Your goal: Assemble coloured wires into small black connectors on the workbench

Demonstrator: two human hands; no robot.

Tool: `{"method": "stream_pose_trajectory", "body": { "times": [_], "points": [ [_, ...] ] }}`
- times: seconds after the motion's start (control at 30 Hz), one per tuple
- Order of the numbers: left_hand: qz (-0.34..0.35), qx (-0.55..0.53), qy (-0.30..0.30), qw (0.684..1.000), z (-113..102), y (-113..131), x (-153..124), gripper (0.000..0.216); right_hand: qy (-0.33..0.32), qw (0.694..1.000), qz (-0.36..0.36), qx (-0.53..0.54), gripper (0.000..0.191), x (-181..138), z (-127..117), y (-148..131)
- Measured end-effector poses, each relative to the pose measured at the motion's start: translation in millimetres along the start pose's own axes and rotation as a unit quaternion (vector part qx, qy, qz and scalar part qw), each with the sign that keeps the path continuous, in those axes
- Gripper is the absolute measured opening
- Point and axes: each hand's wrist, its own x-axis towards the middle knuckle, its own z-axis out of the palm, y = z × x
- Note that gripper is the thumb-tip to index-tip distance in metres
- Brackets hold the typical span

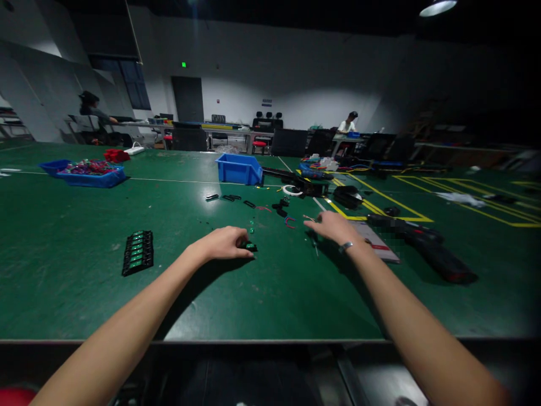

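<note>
Clock centred on left hand (230, 243), small part (251, 247) at its fingertips: module row (137, 252) at 9, filled tray (91, 180) at 10, bin (231, 171) at 12, right hand (333, 226) at 3, handheld tool (435, 251) farther along 3. All on or over table (270, 299).

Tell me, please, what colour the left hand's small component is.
The small component is black and green (head view).

Piece (251, 247) in left fingers (242, 254): black, green
Strip (137, 251) leftward: black, green-banded
Bin (239, 170) beyond: blue
Table (270, 304): green, yellow-lined
</note>
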Motion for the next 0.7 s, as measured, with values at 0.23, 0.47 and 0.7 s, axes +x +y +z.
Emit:
{"method": "stream_pose_trajectory", "body": {
  "times": [0.23,0.47,0.7],
  "points": [
    [0.01,-0.004,0.009,1.0,6,4,1,0.023,-0.038,0.994,-0.084,0.055,0.027,-16,3,-11],
    [-0.019,0.036,0.029,0.999,17,18,4,0.046,-0.004,0.75,-0.157,0.643,0.014,-27,-36,-94],
    [0.031,-0.054,0.025,0.998,4,7,4,0.064,-0.071,0.595,-0.121,0.792,0.048,-39,-17,-150]
  ]
}}
